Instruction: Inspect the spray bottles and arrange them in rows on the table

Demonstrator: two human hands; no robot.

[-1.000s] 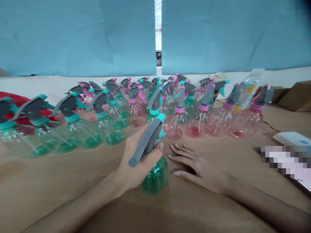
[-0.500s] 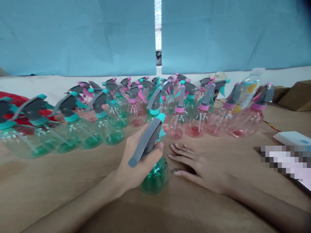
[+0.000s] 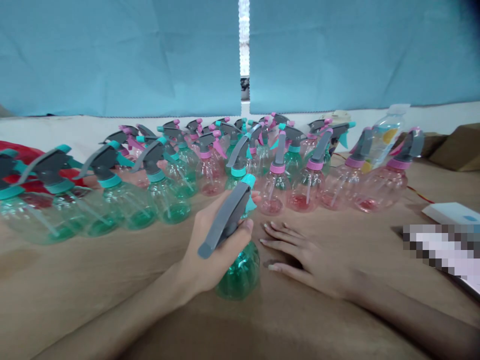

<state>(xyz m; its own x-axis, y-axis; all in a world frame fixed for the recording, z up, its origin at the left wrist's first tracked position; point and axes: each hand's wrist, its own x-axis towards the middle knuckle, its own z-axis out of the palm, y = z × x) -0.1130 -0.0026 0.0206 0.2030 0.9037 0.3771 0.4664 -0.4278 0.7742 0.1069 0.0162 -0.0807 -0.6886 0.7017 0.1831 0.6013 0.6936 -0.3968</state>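
My left hand (image 3: 215,240) is wrapped round the neck of a green spray bottle (image 3: 240,275) standing upright at the middle front of the table. Its grey trigger head with a turquoise nozzle pokes out above my fingers, tilted toward the far right. My right hand (image 3: 307,255) lies palm down on the wooden table (image 3: 300,320), fingers stretched out and holding nothing, just right of the bottle. Behind both hands stand green spray bottles (image 3: 172,205) on the left and pink spray bottles (image 3: 305,192) on the right.
More spray bottles crowd the back in mixed colours. At the right are a clear drink bottle (image 3: 388,135), a cardboard box (image 3: 459,147), a white box (image 3: 453,214) and a blurred-out flat object (image 3: 446,255). Red material (image 3: 28,160) lies at the far left, and a blue curtain (image 3: 123,55) hangs behind.
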